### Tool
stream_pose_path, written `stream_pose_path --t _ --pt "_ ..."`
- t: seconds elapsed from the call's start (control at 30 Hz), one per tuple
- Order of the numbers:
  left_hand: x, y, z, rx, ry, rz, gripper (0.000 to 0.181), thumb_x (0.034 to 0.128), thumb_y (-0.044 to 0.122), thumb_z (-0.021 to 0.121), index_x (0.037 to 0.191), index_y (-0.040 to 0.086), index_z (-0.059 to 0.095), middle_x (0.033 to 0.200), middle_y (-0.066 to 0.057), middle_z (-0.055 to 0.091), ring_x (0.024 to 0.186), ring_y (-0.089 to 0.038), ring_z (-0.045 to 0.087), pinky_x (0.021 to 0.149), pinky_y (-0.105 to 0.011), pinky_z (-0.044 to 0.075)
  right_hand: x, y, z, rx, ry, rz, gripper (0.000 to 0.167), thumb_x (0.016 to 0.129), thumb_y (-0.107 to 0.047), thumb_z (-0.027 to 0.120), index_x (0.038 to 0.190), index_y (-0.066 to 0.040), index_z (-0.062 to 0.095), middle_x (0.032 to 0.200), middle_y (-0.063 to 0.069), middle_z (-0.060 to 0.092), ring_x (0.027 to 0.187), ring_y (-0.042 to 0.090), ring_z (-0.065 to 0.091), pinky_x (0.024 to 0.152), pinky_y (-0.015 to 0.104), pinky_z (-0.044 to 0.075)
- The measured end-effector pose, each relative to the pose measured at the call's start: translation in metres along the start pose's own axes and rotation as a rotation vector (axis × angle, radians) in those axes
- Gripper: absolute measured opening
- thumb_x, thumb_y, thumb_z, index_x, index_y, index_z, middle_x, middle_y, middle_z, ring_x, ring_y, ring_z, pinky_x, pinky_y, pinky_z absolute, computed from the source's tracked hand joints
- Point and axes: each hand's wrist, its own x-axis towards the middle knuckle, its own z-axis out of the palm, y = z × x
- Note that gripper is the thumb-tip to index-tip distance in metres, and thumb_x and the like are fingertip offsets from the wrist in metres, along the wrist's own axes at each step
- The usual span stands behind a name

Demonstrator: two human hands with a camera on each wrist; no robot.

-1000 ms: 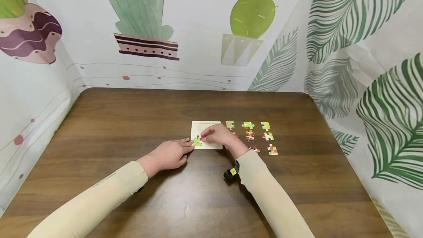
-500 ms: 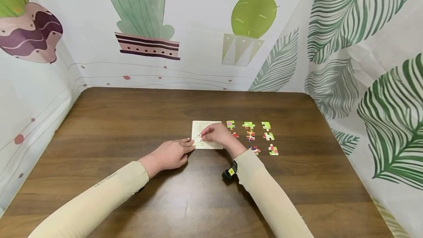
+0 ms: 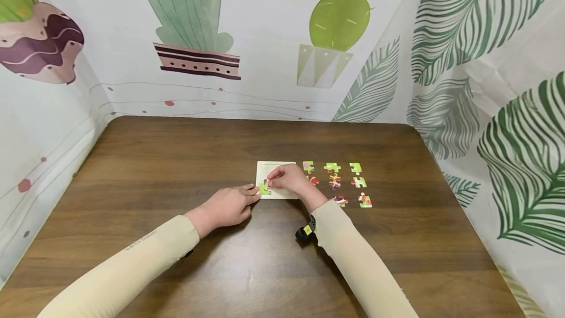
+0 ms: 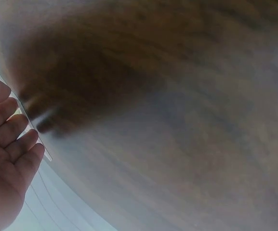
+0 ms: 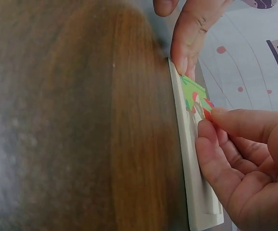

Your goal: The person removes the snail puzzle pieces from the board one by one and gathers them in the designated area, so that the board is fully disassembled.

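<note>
A green and red jigsaw piece (image 3: 265, 188) lies at the near left corner of a pale puzzle tray (image 3: 277, 163). In the right wrist view, the thumb and index finger of my right hand (image 5: 254, 159) pinch the red edge of this jigsaw piece (image 5: 193, 91); the rest of it sits over the tray corner. My left hand (image 3: 227, 206) lies on the table, fingers extended, fingertips touching the tray's left edge. Seen from the left wrist, the left hand (image 4: 8, 149) has its fingers against the tray edge (image 4: 46, 153). The right hand covers part of the tray.
Several loose jigsaw pieces lie in rows right of the tray, among them a green one (image 3: 332, 167), a red and yellow one (image 3: 334, 181) and a corner one (image 3: 365, 200). The brown table (image 3: 185, 146) meets a patterned cloth backdrop (image 3: 269, 63).
The jigsaw piece looked pale with glare half a second ago and shows green again now, so its tilt has shifted slightly. Both hands stay almost in place.
</note>
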Motion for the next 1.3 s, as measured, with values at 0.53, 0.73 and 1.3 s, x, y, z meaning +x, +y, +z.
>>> stream_pose_path --t 0.53,0.73,1.3 --pt "0.0 -0.002 0.0 0.014 0.001 -0.004 0.041 0.0915 0.009 0.06 0.131 0.007 0.071 0.141 -0.013 0.066 0.134 -0.031 0.062 0.103 -0.045 0.055 -0.001 0.0 0.003 -0.03 -0.008 -0.019 0.016 0.087 -0.002 0.071 0.101 0.004 0.075 0.089 0.01 0.077 0.069 0.004 0.055 0.063 0.014 0.046" --pt "0.001 -0.002 -0.001 0.028 0.008 0.003 0.039 0.0918 0.01 0.061 0.129 0.007 0.072 0.139 -0.012 0.067 0.133 -0.031 0.063 0.102 -0.045 0.056 -0.001 -0.001 0.003 -0.04 0.012 -0.021 0.013 0.088 -0.003 0.071 0.099 0.003 0.075 0.088 0.011 0.076 0.069 0.006 0.054 0.061 0.016 0.043" --pt "0.003 0.0 -0.003 0.075 0.014 0.021 0.037 0.0909 0.012 0.062 0.126 0.008 0.074 0.136 -0.012 0.07 0.13 -0.03 0.065 0.102 -0.043 0.056 -0.015 -0.001 -0.014 -0.024 0.039 -0.065 0.014 0.086 -0.001 0.07 0.098 0.003 0.075 0.086 0.008 0.073 0.073 0.01 0.054 0.064 0.019 0.043"
